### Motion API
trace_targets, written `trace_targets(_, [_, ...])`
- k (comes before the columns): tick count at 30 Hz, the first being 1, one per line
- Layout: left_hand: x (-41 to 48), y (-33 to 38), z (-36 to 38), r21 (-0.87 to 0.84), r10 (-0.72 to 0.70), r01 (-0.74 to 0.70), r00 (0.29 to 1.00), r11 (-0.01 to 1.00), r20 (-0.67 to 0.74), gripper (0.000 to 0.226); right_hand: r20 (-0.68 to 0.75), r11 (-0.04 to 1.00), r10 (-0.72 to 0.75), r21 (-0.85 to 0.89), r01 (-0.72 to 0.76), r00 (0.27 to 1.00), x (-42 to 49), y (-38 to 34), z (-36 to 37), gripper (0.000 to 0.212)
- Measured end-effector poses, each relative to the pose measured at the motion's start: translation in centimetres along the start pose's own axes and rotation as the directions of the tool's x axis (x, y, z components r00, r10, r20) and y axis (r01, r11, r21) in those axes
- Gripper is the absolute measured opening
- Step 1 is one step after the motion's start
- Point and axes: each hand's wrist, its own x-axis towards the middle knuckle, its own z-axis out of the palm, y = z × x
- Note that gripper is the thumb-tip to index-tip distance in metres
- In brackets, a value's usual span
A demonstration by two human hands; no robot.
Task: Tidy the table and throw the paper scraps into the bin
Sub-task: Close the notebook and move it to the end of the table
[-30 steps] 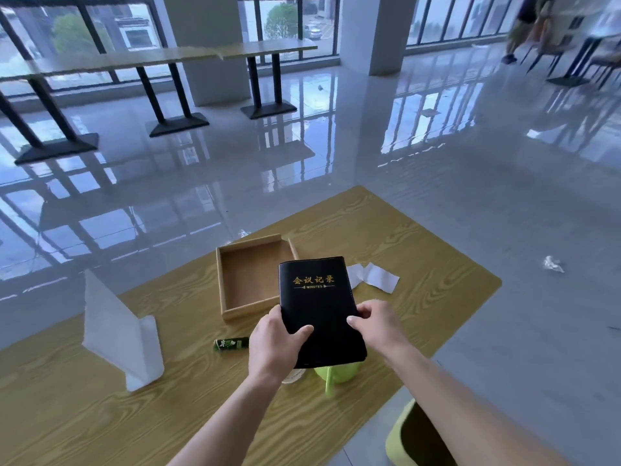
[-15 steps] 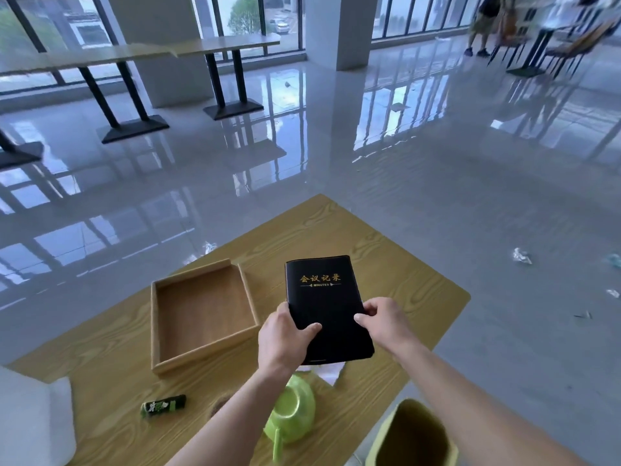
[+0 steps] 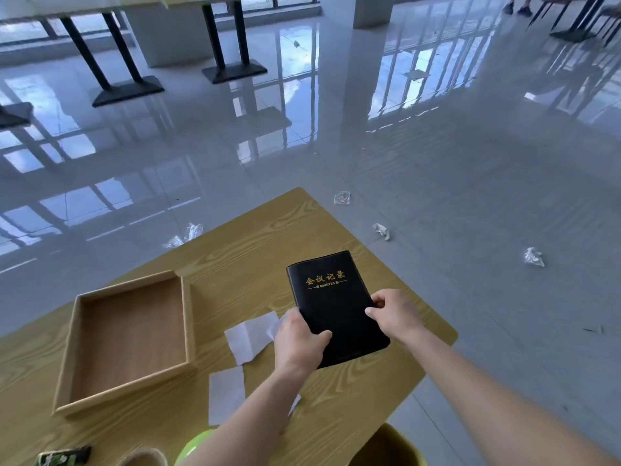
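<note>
While between hands (image 3: 297, 344) (image 3: 396, 317), black notebook (image 3: 331, 307)

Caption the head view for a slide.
Left hand and right hand grip a black notebook over the table, beside paper scraps and a wooden tray.

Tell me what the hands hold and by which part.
A black notebook: the left hand grips its lower left edge, the right hand pinches its right edge.
</note>
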Motion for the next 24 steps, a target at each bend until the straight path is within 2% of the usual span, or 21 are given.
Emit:
trace_targets(5, [2.0, 1.9, 2.9, 0.011, -0.065, 0.064, 0.998, 0.998, 0.019, 0.041, 0.013, 0.999, -0.001, -0.039, 0.002, 1.0, 3.7, 1.7, -1.4, 0.007])
trace_targets(13, [3.7, 3.9, 7.2, -0.064, -0.195, 0.202, 0.976, 0.977, 0.096, 0.045, 0.032, 0.99, 0.042, -0.134, -0.037, 0.999, 8.4, 4.6, -2.9, 0.032])
trace_targets(15, [3.8, 4.1, 7.9, -0.105, -0.231, 0.242, 0.967, 0.964, 0.108, 0.044, 0.036, 0.989, 0.046, -0.14, -0.041, 0.998, 9.3, 5.0, -2.9, 0.037])
trace_targets(19, [3.9, 4.7, 9.2, -0.214, -0.247, 0.272, 0.96, 0.938, 0.135, 0.045, 0.024, 0.987, 0.052, -0.154, -0.047, 0.998, 10.7, 5.7, -2.9, 0.035])
trace_targets(24, [3.9, 5.7, 9.8, -0.348, -0.284, 0.335, 0.94, 0.875, 0.19, 0.035, 0.017, 0.983, 0.057, -0.178, -0.053, 0.998, 11.6, 6.6, -3.1, 0.032])
